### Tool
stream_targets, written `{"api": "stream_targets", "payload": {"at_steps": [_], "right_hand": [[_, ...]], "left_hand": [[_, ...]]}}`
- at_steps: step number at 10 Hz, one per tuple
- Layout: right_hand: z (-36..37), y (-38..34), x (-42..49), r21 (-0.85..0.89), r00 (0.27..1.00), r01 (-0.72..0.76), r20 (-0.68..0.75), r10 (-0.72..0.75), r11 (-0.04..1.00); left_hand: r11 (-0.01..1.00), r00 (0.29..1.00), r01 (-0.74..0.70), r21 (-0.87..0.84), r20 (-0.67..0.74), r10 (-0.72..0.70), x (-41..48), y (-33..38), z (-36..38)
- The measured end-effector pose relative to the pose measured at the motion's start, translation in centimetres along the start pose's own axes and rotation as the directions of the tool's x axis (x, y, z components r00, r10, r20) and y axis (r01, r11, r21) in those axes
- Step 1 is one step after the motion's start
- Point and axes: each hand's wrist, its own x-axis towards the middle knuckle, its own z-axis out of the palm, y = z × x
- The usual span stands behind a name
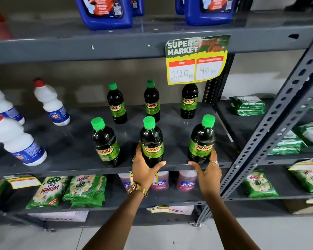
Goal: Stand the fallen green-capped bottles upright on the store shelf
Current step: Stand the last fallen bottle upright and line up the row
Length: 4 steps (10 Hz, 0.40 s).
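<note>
Dark bottles with green caps and green "SUNNY" labels stand upright on the grey shelf (70, 141), three at the back and three along the front edge. My left hand (145, 170) is shut around the base of the front middle bottle (152, 139), thumb across its front. My right hand (208, 174) is at the base of the front right bottle (201, 141): its fingers touch the bottle's right side while the thumb lies spread along the shelf edge below. The front left bottle (105, 143) stands free. No green-capped bottle is lying down.
White red-capped bottles (51, 103) stand on the left of the same shelf. A yellow price sign (197, 58) hangs from the shelf above, in front of the back right bottle (189, 101). Blue jugs (105, 11) sit above, detergent packs (83, 190) below. A perforated post (271, 123) rises at right.
</note>
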Motion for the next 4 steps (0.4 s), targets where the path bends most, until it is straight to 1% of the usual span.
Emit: {"api": "stream_targets", "payload": {"at_steps": [2,3,4], "right_hand": [[-0.3,-0.8,-0.4,0.013,1.0,-0.008,0.009,0.008,1.0],[-0.9,-2.2,-0.9,0.068,0.998,-0.043,0.045,0.04,0.997],[-2.1,-3.3,-2.8,0.112,0.999,-0.036,-0.022,0.039,0.993]], "left_hand": [[0.999,0.999,0.031,0.024,0.032,-0.032,-0.3,0.3,-0.5],[0.999,0.991,0.028,0.021,0.13,-0.031,-0.2,0.8,-1.5],[1.0,0.989,0.013,0.002,0.148,-0.014,-1.1,0.8,-2.4]]}}
